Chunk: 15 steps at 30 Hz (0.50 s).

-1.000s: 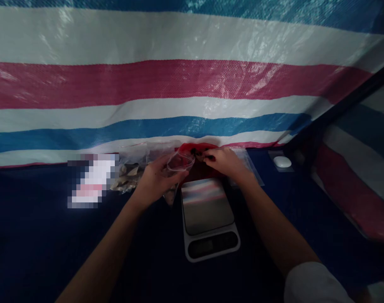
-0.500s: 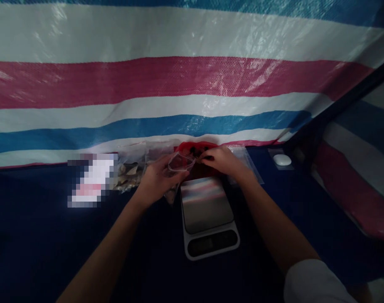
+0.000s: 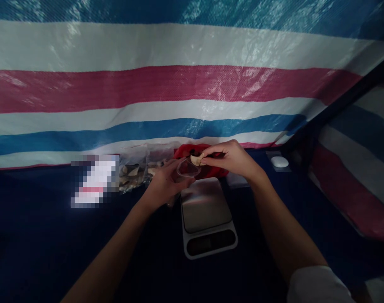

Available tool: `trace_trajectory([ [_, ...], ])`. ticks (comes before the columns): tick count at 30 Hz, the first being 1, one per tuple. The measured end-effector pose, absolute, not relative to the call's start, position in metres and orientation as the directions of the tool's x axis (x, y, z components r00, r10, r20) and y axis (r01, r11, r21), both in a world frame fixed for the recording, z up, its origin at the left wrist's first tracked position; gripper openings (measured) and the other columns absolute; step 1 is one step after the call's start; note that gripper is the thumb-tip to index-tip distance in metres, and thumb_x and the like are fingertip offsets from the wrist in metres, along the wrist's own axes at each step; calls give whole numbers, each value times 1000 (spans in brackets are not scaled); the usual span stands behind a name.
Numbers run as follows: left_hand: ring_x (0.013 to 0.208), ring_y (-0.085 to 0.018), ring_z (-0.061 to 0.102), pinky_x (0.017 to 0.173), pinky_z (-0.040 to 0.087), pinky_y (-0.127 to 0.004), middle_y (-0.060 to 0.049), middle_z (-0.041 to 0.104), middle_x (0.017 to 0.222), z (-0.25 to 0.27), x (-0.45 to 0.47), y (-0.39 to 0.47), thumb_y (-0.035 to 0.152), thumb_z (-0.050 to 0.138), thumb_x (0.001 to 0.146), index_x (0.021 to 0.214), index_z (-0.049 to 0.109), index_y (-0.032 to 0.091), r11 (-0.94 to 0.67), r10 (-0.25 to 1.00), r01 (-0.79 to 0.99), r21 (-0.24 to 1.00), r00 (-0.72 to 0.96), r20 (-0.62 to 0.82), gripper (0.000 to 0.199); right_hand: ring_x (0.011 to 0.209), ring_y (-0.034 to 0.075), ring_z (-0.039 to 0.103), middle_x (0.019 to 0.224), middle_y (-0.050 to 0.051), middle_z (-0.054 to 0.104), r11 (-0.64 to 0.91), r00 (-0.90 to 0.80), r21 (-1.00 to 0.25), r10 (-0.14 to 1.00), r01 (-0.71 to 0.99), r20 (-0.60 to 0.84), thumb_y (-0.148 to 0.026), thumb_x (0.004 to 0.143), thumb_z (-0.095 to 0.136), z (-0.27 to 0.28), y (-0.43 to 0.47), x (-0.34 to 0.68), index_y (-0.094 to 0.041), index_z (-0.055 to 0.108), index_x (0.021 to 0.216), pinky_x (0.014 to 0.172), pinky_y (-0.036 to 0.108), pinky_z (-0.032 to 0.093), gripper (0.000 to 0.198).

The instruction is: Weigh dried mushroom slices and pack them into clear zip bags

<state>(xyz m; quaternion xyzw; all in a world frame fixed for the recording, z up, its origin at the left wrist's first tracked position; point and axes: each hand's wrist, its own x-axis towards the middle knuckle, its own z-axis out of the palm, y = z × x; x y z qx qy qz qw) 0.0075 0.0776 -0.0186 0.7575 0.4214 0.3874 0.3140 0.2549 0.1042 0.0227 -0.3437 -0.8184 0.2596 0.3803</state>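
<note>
My left hand [image 3: 167, 184] is closed on a clear plastic bag [image 3: 188, 170], its mouth spread wide and facing up. Pinched between the thumb and fingers of my right hand [image 3: 231, 158] is a pale, curved dried piece [image 3: 196, 160], just above the bag's mouth. Behind both hands lies a red bag [image 3: 184, 149] with dark contents that I cannot make out. A white kitchen scale [image 3: 207, 206] with a metal plate sits in front of them, nothing on its plate. The lower part of the clear bag is mostly hidden by my left hand.
Left of my hands stand clear bags [image 3: 130, 174] of similar pale pieces, beside a blurred-out white and pink item [image 3: 95, 181]. A white oval object [image 3: 279, 162] rests on a small clear packet at right. Striped sheeting [image 3: 147, 86] rises behind the dark blue tabletop [image 3: 46, 227].
My right hand has come up out of the red bag with a pale curved piece and moved to the clear bag's mouth. My left hand has shifted slightly right with the clear bag.
</note>
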Motion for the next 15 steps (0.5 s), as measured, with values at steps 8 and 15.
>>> trace_trajectory([
  [8,115,-29,70,104,55,-46,-11,75,123,-21,12,75,39,83,80,130,71,21,-455,871,366,812,373,320,55,79,15,71,91,0,82,705,-646,-510,689,493,329,-20,94,71,34,92,236,-24,84,97,73,26,47,14],
  [15,116,-30,69,105,55,-47,-14,72,127,-22,12,74,38,83,80,131,71,19,-481,858,379,791,391,334,56,81,18,70,90,-2,81,729,-680,-394,676,559,285,-14,91,71,26,90,221,-28,83,91,78,29,51,19],
])
